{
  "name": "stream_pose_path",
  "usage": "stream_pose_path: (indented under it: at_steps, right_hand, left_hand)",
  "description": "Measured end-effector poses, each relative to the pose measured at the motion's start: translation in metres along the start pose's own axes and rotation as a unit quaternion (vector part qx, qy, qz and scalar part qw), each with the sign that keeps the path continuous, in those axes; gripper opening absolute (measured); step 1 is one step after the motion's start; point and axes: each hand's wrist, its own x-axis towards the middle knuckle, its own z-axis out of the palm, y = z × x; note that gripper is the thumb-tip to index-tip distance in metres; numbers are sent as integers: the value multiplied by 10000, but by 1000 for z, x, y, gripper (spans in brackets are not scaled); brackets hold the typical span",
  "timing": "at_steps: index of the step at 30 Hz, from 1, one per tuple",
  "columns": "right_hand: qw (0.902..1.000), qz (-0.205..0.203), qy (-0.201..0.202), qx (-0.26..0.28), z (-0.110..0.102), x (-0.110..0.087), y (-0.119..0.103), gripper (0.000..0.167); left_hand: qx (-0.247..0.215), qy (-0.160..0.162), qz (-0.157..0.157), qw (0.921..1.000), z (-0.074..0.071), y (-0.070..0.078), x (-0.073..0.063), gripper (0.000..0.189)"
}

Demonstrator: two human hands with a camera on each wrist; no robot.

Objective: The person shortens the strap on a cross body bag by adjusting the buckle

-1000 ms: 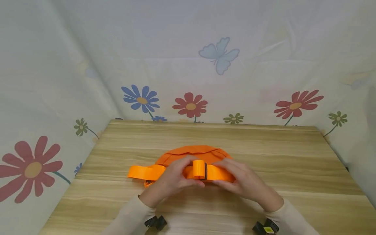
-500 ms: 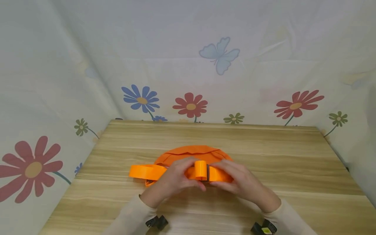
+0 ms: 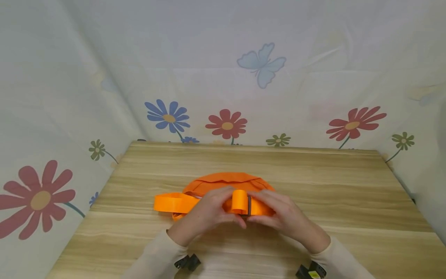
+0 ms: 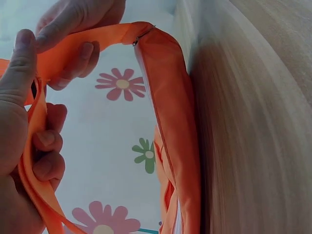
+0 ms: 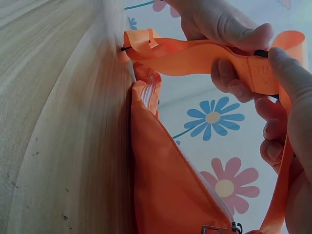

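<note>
An orange waist bag [image 3: 226, 179] lies on the table just beyond both hands, its front partly hidden by them. My left hand [image 3: 209, 209] grips the bag's orange strap [image 3: 172, 202] between thumb and curled fingers. Opposite it, my right hand [image 3: 285, 213] pinches the strap on the other side of a dark slider buckle [image 3: 249, 205]. A short loop of webbing [image 3: 238, 201] stands up between the two hands, beside the buckle. In the right wrist view the bag body [image 5: 161, 165] rests on its side by the tabletop, with a pale zipper [image 5: 148, 92] along its edge.
The wood-grain table [image 3: 313, 174] reaches back to a white curtain [image 3: 209, 46] printed with flowers and a butterfly. More of this cloth hangs at the left and right. A doubled length of strap sticks out left of the left hand.
The strap loop and the buckle have shifted slightly right. My right hand has come a little left, closer to the left hand. Both hands keep hold of the strap.
</note>
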Motion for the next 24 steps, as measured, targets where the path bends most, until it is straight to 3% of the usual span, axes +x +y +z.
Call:
stream_pose_path:
  at_steps: [4, 11, 24]
  right_hand:
    - [10000, 48, -3, 8, 1, 0, -1, 51]
    - [9999, 134, -13, 30, -1, 0, 0, 46]
    - [10000, 40, 71, 18, -4, 0, 3, 49]
  left_hand:
    - [110, -151, -24, 9998, -2, 0, 0, 68]
    - [573, -455, -267, 9970, -10, 0, -3, 50]
    - [1171, -412, -468, 9912, -23, 0, -13, 51]
